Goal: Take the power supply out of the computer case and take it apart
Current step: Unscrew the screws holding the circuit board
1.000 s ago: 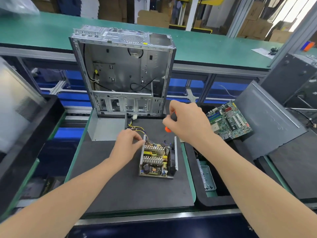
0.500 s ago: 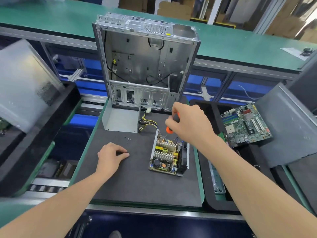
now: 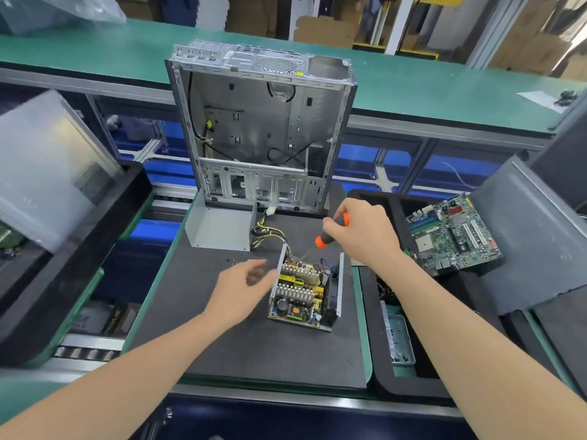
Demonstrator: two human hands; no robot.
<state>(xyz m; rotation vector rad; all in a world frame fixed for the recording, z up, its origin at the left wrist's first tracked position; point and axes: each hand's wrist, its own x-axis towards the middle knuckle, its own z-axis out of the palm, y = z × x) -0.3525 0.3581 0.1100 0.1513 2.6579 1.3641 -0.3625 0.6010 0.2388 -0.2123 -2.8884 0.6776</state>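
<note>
The opened power supply point(image 3: 303, 293) lies on the black mat point(image 3: 254, 350), its circuit board, heatsinks and fan exposed. Its grey metal cover point(image 3: 222, 230) stands apart at the mat's far left, with the cable bundle point(image 3: 270, 233) trailing between them. The empty computer case point(image 3: 260, 128) stands upright at the mat's far edge. My right hand point(image 3: 362, 233) grips an orange-and-black screwdriver point(image 3: 333, 230), whose tip points down into the far end of the supply. My left hand point(image 3: 244, 287) hovers with relaxed fingers just left of the supply, blurred.
Small loose screws point(image 3: 233, 262) lie on the mat left of the supply. A motherboard point(image 3: 454, 233) rests in the black tray at right, beside a grey side panel point(image 3: 533, 236). A small parts tray point(image 3: 397, 341) sits lower right. Another panel point(image 3: 47, 166) leans at left.
My left hand lifted off the mat and moved right toward the power supply. My right hand still holds the screwdriver over the supply's far end.
</note>
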